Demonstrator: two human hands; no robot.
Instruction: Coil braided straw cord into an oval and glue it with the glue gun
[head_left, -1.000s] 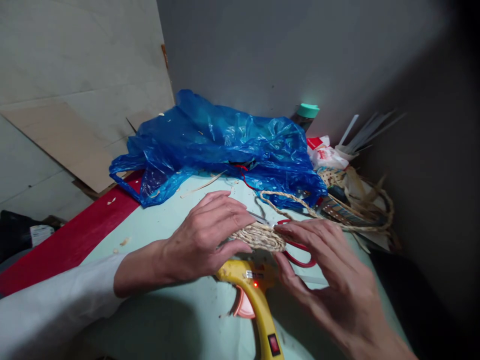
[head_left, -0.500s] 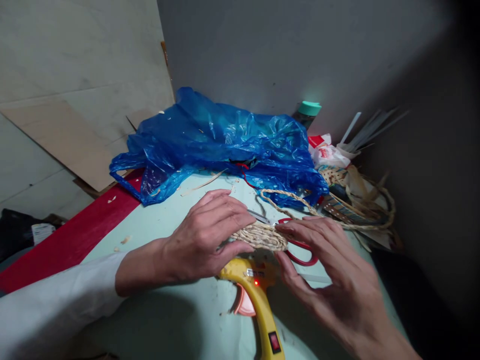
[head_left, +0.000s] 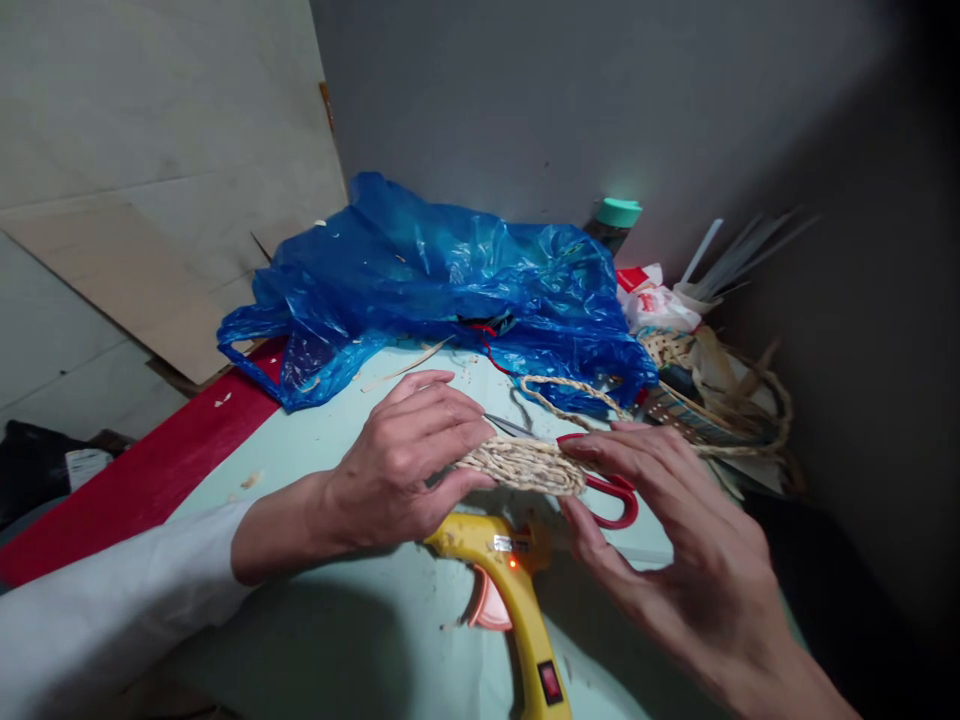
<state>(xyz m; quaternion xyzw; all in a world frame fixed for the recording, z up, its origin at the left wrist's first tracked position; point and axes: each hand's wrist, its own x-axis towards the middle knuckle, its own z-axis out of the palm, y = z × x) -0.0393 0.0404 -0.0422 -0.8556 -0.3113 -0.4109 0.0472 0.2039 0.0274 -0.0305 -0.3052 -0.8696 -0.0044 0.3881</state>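
Between my two hands is a flat coil of braided straw cord [head_left: 525, 466], raised above the table and tilted toward me. My left hand [head_left: 420, 455] pinches its left edge, thumb below and fingers on top. The right edge sits between the thumb and fingertips of my right hand [head_left: 667, 530]. Just behind the coil lie red-handled scissors [head_left: 621, 505], partly hidden by it and by my right fingers. Below the coil a yellow glue gun [head_left: 517, 590] with a lit red light and an orange trigger rests on the table.
A crumpled blue plastic bag [head_left: 435, 270] covers the back of the pale green table [head_left: 315, 620]. A length of braided cord [head_left: 559, 390] loops toward a woven basket [head_left: 690, 410] at right. Behind stand a green-capped bottle [head_left: 616, 215] and clear sticks [head_left: 742, 260]. Red cloth [head_left: 165, 470] lies left.
My hands have spread slightly apart, and more of the coil's face shows between them. The glue gun and scissors stay where they were.
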